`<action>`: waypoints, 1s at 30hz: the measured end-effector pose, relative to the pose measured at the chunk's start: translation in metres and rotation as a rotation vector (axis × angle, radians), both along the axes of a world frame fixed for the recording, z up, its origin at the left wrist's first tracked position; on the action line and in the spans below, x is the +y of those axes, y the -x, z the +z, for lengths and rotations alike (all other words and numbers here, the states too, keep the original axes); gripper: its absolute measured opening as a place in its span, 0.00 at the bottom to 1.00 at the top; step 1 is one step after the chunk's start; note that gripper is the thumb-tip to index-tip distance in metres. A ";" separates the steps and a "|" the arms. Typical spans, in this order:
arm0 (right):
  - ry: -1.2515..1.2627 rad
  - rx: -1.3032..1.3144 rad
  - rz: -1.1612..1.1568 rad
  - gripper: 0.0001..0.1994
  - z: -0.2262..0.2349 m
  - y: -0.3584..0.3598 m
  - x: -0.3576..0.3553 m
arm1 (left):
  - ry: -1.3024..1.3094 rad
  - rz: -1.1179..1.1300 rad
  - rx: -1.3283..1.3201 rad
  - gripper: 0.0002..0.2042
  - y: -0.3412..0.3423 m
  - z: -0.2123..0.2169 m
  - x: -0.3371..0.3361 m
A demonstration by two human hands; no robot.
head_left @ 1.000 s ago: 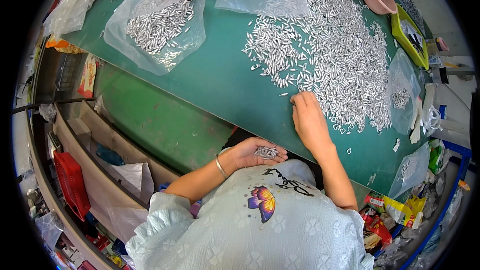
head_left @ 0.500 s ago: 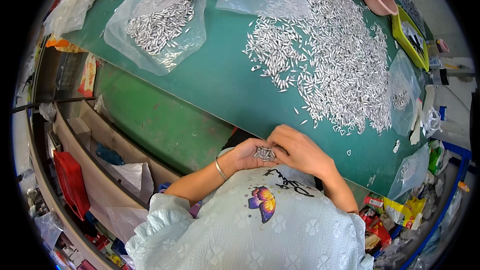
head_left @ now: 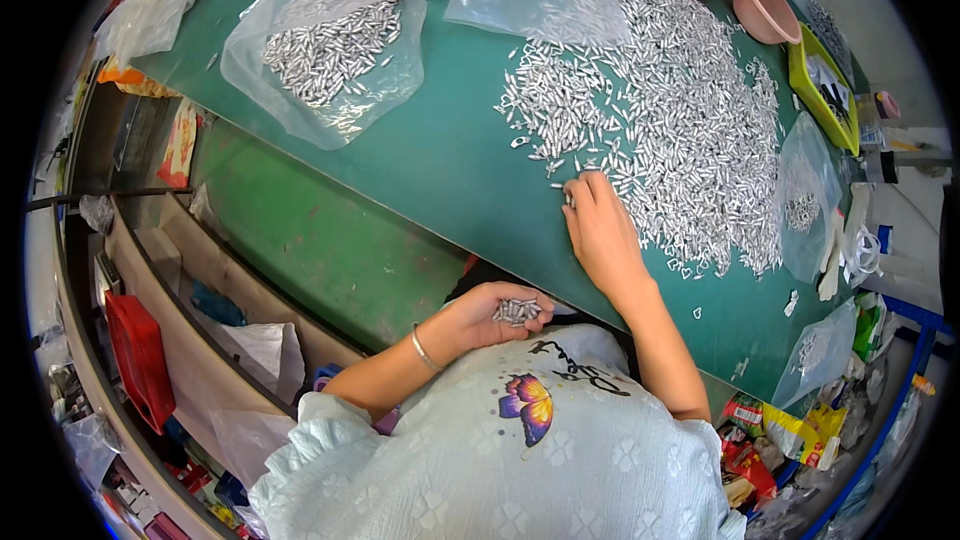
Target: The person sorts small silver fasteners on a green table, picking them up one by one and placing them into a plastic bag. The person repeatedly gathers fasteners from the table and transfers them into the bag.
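My left hand is cupped palm up in front of my body, below the table edge. Its curled fingers hold a small heap of silver metal pieces, spindle-shaped. Over the green table, my right hand reaches to the near left edge of a wide pile of the same pieces. Its thumb and fingers are pinched together, and a silver piece shows at the fingertips; how many it grips is hidden. A few loose pieces lie just beside those fingertips.
A clear plastic bag with more pieces lies at left, another bag behind the pile. Pink tubs and a yellow-green basket stand at the far right. A wooden shelf unit is at my left.
My right hand has moved from beside the left palm forward to the pile's edge. My left hand stays low, with the pieces in its palm now more exposed.
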State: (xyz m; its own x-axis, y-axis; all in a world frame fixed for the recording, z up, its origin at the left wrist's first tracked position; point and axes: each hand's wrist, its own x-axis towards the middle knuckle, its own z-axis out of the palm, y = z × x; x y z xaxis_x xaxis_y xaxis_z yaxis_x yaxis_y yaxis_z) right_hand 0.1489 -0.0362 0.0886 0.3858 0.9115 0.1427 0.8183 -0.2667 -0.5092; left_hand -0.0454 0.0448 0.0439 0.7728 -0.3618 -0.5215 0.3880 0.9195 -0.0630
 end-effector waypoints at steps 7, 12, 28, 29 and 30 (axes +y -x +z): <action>0.010 -0.002 -0.047 0.12 0.002 0.006 -0.007 | -0.117 0.335 -0.188 0.22 -0.014 0.059 0.038; 0.007 -0.039 -0.019 0.11 -0.004 0.004 -0.008 | 0.025 0.516 -0.205 0.25 -0.022 0.059 0.037; -0.001 -0.023 0.006 0.08 0.002 0.003 -0.008 | -0.802 1.321 0.124 0.32 -0.069 0.102 0.222; 0.008 -0.016 -0.003 0.08 0.001 0.003 -0.008 | -0.930 1.334 0.124 0.34 -0.067 0.105 0.206; -0.016 -0.032 -0.013 0.08 -0.001 0.004 -0.007 | -1.052 1.341 0.123 0.35 -0.065 0.103 0.188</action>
State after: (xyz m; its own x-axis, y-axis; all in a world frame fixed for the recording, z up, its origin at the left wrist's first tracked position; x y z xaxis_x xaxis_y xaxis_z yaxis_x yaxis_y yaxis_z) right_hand 0.1451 -0.0433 0.0877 0.3922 0.9040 0.1702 0.8309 -0.2689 -0.4871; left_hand 0.0194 0.2328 0.1471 0.1661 0.9717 -0.1681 -0.5935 0.2346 0.7699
